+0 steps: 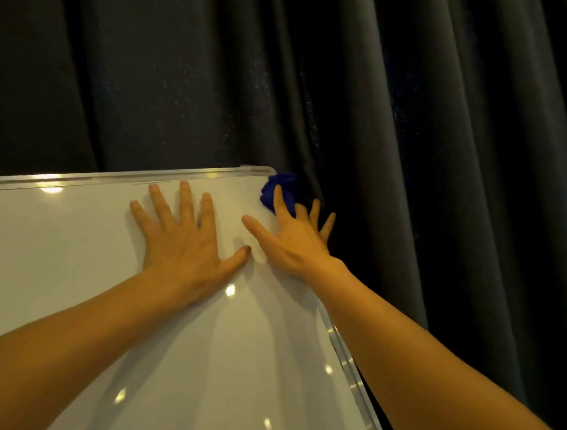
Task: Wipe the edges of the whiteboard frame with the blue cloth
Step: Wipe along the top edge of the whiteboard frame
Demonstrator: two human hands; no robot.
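The blue cloth (278, 190) was bunched into a soft, rumpled wad, too crumpled to have any clear long axis, and it sat against the right edge of the whiteboard frame (347, 361) just below the rounded top right corner. The right hand (294, 241) pressed it there with fingers spread apart; the forefinger lay over the cloth and the other fingers reached past the board's edge, so the hand pinned the wad rather than closing around it. The frame was a thin strip of pale, shiny metal, running flat along the top and slanting down the right side. The whiteboard (77, 262) inside it was smooth and glossy, with small bright glints of lamp light on it. The left hand (180, 245) lay flat and open on the board's surface, fingers splayed and pointing up towards the top rail, holding nothing. Both forearms were bare. Behind the board hung a dark curtain (435, 103) in heavy vertical folds, faintly speckled.
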